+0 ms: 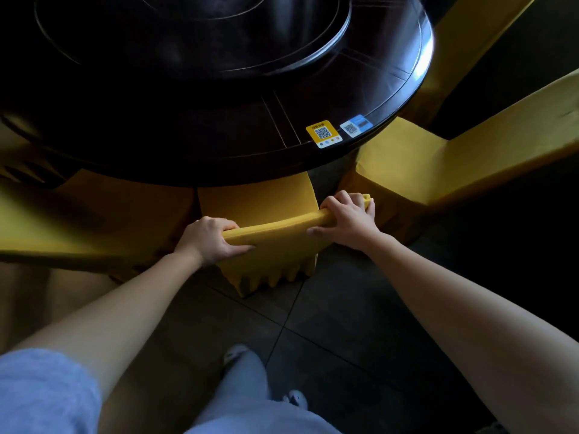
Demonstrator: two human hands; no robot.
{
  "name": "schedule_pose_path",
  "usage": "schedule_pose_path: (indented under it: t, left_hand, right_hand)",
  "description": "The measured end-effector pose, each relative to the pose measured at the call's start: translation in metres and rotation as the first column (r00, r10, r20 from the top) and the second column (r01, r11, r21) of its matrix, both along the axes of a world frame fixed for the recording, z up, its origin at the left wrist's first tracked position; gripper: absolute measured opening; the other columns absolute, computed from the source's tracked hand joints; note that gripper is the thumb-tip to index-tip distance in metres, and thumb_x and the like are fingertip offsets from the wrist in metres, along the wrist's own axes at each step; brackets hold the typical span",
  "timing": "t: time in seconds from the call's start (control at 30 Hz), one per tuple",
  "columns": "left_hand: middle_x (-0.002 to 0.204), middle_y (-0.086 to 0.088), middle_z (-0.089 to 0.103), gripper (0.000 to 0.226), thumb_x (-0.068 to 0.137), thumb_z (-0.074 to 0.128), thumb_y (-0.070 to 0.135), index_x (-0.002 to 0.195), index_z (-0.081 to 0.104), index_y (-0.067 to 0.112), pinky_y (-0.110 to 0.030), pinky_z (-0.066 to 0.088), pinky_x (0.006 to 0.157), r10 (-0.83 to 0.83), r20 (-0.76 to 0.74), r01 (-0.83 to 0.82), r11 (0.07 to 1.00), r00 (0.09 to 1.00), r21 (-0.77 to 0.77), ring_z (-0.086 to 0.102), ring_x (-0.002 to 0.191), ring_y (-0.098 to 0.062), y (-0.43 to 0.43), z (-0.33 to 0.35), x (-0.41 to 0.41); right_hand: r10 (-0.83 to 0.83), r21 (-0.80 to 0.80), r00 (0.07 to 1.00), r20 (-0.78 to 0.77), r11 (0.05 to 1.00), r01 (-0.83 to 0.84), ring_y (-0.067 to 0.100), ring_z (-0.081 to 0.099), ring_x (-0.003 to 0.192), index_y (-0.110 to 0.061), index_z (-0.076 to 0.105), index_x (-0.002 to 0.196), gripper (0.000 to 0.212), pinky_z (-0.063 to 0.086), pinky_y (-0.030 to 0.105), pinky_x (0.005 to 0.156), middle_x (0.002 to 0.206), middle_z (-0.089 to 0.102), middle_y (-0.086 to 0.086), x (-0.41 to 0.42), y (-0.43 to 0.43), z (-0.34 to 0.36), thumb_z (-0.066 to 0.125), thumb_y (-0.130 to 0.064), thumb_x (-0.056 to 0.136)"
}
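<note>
The yellow-covered chair [266, 208] stands upright, seat tucked under the near table edge, backrest nearest.

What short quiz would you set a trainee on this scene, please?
1. True or false: the left hand and the right hand both grip the top of the yellow-covered chair, fingers curled over its back.
2. How many QR stickers lie on the dark round table? A one, B two, C four.
3. Fill in: the chair's seat reaches partly ___ the table's edge.
Key: 1 true; 2 B; 3 under.
</note>
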State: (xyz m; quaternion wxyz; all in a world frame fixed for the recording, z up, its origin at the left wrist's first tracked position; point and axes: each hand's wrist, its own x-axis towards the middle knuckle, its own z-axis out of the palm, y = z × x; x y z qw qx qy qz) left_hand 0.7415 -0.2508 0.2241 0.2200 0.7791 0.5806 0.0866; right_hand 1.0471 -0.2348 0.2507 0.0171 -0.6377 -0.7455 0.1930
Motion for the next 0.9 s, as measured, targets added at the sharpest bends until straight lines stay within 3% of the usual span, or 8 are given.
schedule_pose_path:
  t: [0.23, 0.53, 0.67, 0.77, 0.9]
  left_hand:
    - [0.09, 0.007, 0.064, 0.059, 0.07, 0.059, 0.069, 0.102, 0.067, 0.021, -0.015, 0.04, 0.051, -0.015, -0.013, 0.015, 0.998, 1.0, -0.065, 0.057, 0.072, -0.007, 0.006, 0.002, -0.002]
    - [0.083, 0.005, 0.063, 0.066, 0.064, 0.048, 0.082, 0.089, 0.062, 0.023, -0.014, 0.041, 0.049, -0.033, -0.021, 0.033, 0.999, 0.999, 0.003, 0.058, 0.066, -0.007, 0.007, 0.001, -0.011]
    - [0.077, 0.006, 0.06, 0.077, 0.058, 0.026, 0.093, 0.086, 0.054, 0.028, -0.018, 0.041, 0.048, 0.018, 0.006, -0.017, 0.999, 1.0, -0.045, 0.057, 0.06, -0.005, 0.006, 0.007, -0.007]
    - [0.087, 0.003, 0.065, 0.086, 0.056, 0.009, 0.095, 0.095, 0.057, 0.035, -0.023, 0.039, 0.054, 0.059, 0.0, -0.059, 0.988, 0.998, -0.141, 0.058, 0.07, -0.007, 0.008, 0.009, -0.003]
    - [0.122, -0.003, 0.061, 0.091, 0.074, 0.006, 0.083, 0.129, 0.052, 0.027, -0.033, 0.042, 0.078, 0.115, -0.131, -0.146, 0.955, 0.985, -0.258, 0.056, 0.106, -0.02, 0.016, 0.01, 0.018]
  right_hand:
    - [-0.017, 0.009, 1.0, 0.007, 1.0, 0.017, 0.031, 0.021, 0.133, -0.029, 0.049, 0.115, 0.063, -0.001, 0.066, 0.109, 0.126, 0.041, 0.001, -0.002, 0.002, 0.0, 0.057, -0.073, 0.071]
    - [0.002, 0.03, 1.0, 0.025, 1.0, -0.003, 0.03, 0.023, 0.132, -0.029, 0.046, 0.116, 0.066, 0.001, 0.067, 0.108, 0.127, 0.041, 0.001, -0.009, 0.0, -0.001, 0.053, -0.076, 0.07]
    - [0.052, 0.019, 0.997, 0.05, 0.998, -0.053, 0.029, 0.024, 0.13, -0.033, 0.043, 0.119, 0.068, 0.006, 0.066, 0.107, 0.128, 0.04, -0.001, -0.004, 0.001, -0.001, 0.047, -0.08, 0.07]
    - [0.126, 0.013, 0.988, 0.085, 0.992, -0.127, 0.025, 0.031, 0.124, -0.034, 0.044, 0.118, 0.067, 0.015, 0.063, 0.103, 0.123, 0.043, -0.003, 0.003, 0.005, 0.0, 0.039, -0.082, 0.072]
    - [0.166, -0.024, 0.982, 0.089, 0.986, -0.164, 0.021, 0.035, 0.119, -0.034, 0.049, 0.118, 0.061, 0.02, 0.058, 0.102, 0.12, 0.049, -0.004, 0.013, 0.014, 0.005, 0.03, -0.078, 0.08]
